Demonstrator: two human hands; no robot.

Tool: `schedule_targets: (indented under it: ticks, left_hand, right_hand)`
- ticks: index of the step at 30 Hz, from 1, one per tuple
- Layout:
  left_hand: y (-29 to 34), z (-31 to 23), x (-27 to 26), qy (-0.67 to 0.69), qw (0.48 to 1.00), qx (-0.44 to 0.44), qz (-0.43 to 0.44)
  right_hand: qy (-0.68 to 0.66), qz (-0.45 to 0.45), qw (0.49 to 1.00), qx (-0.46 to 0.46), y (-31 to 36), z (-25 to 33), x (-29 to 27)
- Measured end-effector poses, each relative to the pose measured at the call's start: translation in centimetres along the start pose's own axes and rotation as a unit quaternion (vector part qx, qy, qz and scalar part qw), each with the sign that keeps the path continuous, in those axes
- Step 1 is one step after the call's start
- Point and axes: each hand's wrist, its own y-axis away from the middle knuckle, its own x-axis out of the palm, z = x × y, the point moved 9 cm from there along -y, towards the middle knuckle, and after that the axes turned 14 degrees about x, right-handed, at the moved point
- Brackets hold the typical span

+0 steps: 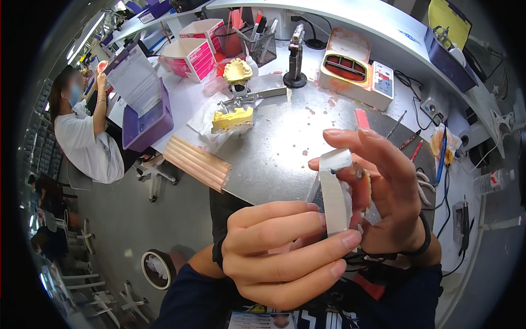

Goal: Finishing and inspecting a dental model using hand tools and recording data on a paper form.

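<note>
Between my hands, above the near part of the metal work surface (268, 164), is a white plaster dental cast (335, 204), turned on edge. A pink denture base with a row of teeth (361, 192) sits against its right side. My left hand (282, 252) is closed on the cast's lower end, fingers stretched across it. My right hand (392, 194) curls round the cast and denture base from the right, its fingertips by the upper end. The palm side of the left-hand grip is hidden.
A yellow dental model on an articulator (233, 118) stands beyond, with a ridged pink block (197, 163) at the left edge. Behind are a wax heater (356, 71) and a black stand (295, 60). Hand tools (411, 140) lie right. A co-worker (87, 131) sits far left.
</note>
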Motion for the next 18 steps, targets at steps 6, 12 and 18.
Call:
schedule_targets:
  ticks: [6, 12, 18]
  left_hand:
    - [-0.1, 1.6, -0.6, -0.018, 0.997, -0.069, 0.017]
    - [0.6, 3.5, -0.1, -0.133, 0.983, -0.095, 0.086]
    - [0.7, 4.0, 0.4, -0.101, 0.981, -0.135, 0.092]
  right_hand:
    - [-0.057, -0.034, 0.998, 0.013, 0.0, 0.0, -0.7]
    - [0.029, -0.051, 0.99, 0.127, 0.3, -1.8, -1.4]
    - [0.068, -0.054, 0.991, 0.1, 0.1, -1.3, -1.3]
